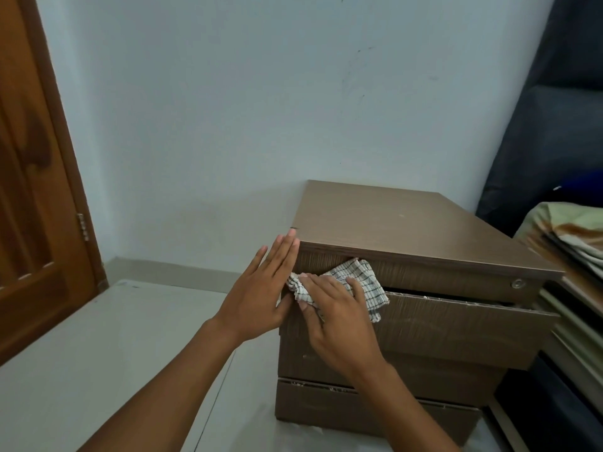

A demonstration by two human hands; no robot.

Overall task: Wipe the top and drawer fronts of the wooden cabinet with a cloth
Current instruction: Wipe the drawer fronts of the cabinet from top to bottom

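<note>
Wiping the top drawer front

Right hand presses the soft, light checked cloth flat; left hand, fingers released, steadies the wooden cabinet.

This was a room in a home, most likely a bedroom. A varnished brown wooden panel door with a brass hinge stood at the left, against plain pale blue painted walls. Folded patterned bedding (greens and oranges) lay stacked at the right, beside a low brown wood-grain cabinet with drawers on a pale tiled floor.
</note>
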